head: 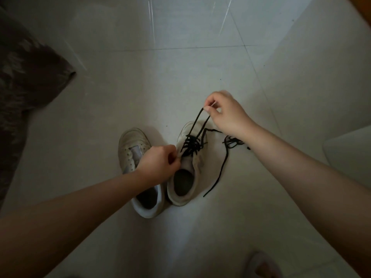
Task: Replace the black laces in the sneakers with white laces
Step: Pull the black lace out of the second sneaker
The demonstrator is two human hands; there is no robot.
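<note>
Bare forearms [80,213], apparently no sleeves.

The left hand [158,164] covers part of the unlaced white leather sneaker [132,149]; the right wrist hides some of the loose black lace pile [232,142]; a pale slipper [263,265] gets cropped at the bottom edge.

Two white sneakers [140,169] stand on the floor; there are two hands [158,165] and, as far as the dim tangle shows, two black laces [220,169].
</note>
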